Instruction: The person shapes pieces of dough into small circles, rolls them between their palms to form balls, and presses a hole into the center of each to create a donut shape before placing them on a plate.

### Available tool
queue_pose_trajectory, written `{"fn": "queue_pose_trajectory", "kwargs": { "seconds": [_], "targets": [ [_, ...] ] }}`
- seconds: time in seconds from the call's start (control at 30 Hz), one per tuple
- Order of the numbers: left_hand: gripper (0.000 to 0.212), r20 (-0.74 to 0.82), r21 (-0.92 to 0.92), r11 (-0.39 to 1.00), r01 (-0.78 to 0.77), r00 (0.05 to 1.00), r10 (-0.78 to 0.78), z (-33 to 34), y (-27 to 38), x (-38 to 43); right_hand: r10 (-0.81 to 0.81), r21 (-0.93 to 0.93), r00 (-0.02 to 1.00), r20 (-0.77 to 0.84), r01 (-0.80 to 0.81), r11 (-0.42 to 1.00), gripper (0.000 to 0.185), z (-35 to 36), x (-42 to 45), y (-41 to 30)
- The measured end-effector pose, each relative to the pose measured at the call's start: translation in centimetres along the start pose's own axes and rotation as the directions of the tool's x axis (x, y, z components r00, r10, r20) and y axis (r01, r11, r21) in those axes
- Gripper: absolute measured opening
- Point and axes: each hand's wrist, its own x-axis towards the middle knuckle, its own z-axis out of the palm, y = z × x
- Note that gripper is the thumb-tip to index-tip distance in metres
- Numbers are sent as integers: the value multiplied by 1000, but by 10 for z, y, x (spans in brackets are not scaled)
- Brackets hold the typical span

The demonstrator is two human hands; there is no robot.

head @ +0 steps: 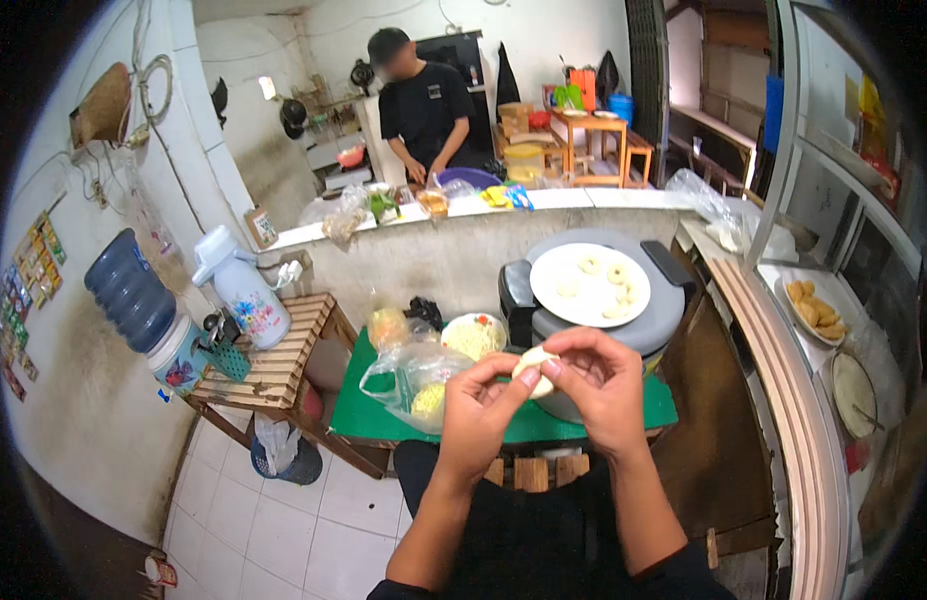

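Observation:
Between the fingertips of my left hand (482,397) and my right hand (602,390) is a pale piece of dough (537,360), pinched from both sides. Just beyond them, a white plate (553,296) with several small shaped dough pieces (618,274) rests on the grey lid of a large round appliance (658,311). Left of the plate stands a dish of pale shredded food (472,337) with red bits on it. A clear plastic bag (396,379) with a yellow mass (429,401) inside lies beside my left hand.
A green-topped table (351,405) carries these things. To the left, a slatted wooden stand (306,330) holds a floral pump flask (246,292). A low tiled wall (568,199) runs behind, with a person (426,105) beyond it. A glass display case (778,165) borders the right.

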Motion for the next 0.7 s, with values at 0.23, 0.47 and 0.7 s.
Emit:
{"fn": "queue_pose_trajectory", "kwargs": {
  "seconds": [0.23,0.47,0.7],
  "targets": [
    [28,223,-263,946,190,966,-132,-1,-15,0,83,52,995,54,-86,995,18,-8,-5,-4],
    [19,196,-23,987,160,969,-153,28,-22,-11,62,86,997,-41,-58,995,20,-30,-34,8],
    [28,140,-190,968,162,981,-137,-6,-40,-25,80,89,993,86,-88,992,18,-21,-33,30]
  ]
}}
